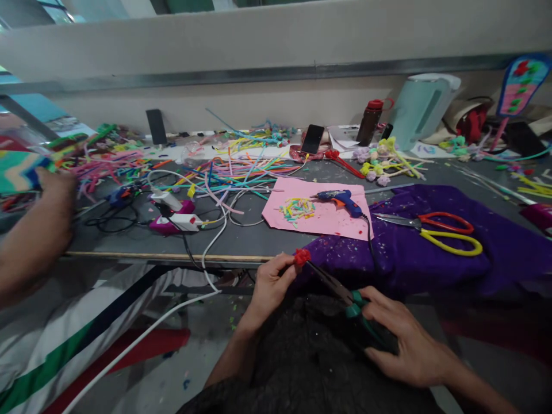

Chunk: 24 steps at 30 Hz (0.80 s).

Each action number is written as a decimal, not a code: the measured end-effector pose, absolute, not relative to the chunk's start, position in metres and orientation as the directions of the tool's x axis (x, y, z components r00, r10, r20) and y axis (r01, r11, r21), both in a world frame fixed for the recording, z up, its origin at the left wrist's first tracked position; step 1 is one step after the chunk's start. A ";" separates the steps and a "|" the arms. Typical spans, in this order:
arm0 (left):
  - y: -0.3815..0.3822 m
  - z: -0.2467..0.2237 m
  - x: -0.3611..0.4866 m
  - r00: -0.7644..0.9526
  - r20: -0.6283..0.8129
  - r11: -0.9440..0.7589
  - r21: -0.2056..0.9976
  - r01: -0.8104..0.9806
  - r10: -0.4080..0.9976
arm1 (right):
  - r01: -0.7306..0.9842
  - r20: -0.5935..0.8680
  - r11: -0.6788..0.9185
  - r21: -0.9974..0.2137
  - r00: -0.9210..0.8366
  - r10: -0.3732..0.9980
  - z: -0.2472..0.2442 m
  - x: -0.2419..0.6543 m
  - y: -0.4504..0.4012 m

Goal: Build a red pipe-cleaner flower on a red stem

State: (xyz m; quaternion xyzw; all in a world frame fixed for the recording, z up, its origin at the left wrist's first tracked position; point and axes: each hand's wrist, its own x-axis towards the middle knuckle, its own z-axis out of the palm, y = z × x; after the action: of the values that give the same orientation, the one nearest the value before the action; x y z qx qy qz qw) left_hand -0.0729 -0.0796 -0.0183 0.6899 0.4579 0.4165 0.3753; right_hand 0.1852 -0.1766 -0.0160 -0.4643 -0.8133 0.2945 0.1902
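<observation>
Between the thumb and fingers of my left hand [272, 283] is a small red fuzzy piece [302, 257]. My right hand [403, 336] is wrapped round the green handles of long-nosed pliers [334, 284], whose tips reach the red piece. Just beyond, on a pink sheet [319, 229], lie a blue glue gun [345, 202] and a pile of short pastel bits [297, 210]. Scissors [420, 223] with one red and one yellow handle rest on purple cloth [448, 264] to the right.
At the left, another person's hand [56, 195] holds a striped colourful piece [19, 171]. White power strips [179, 222] and a trailing white cable [170, 313] lie left of centre. Behind are pipe cleaners [241, 168], a phone [313, 139], a brown bottle [370, 122] and a teal jug [420, 109].
</observation>
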 end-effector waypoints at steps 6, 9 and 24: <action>-0.079 -0.019 -0.073 0.243 0.251 -0.326 0.878 0.350 0.937 | 0.661 0.029 0.398 -0.636 -0.495 0.868 -0.014 0.183 -0.176; -0.080 -0.019 -0.074 0.249 0.214 -0.291 0.897 0.332 0.944 | 0.666 0.012 0.389 -0.637 -0.495 0.869 -0.015 0.183 -0.177; -0.083 -0.023 -0.075 0.276 0.115 -0.190 0.946 0.263 0.954 | 0.729 0.020 0.406 -0.552 -0.475 0.880 -0.012 0.183 -0.175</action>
State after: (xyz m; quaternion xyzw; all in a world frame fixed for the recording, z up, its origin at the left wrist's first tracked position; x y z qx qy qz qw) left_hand -0.0746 -0.0831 -0.0229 0.6651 0.4576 0.3908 0.4422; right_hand 0.1826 -0.1751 -0.0124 -0.4881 -0.8238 0.2426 0.1558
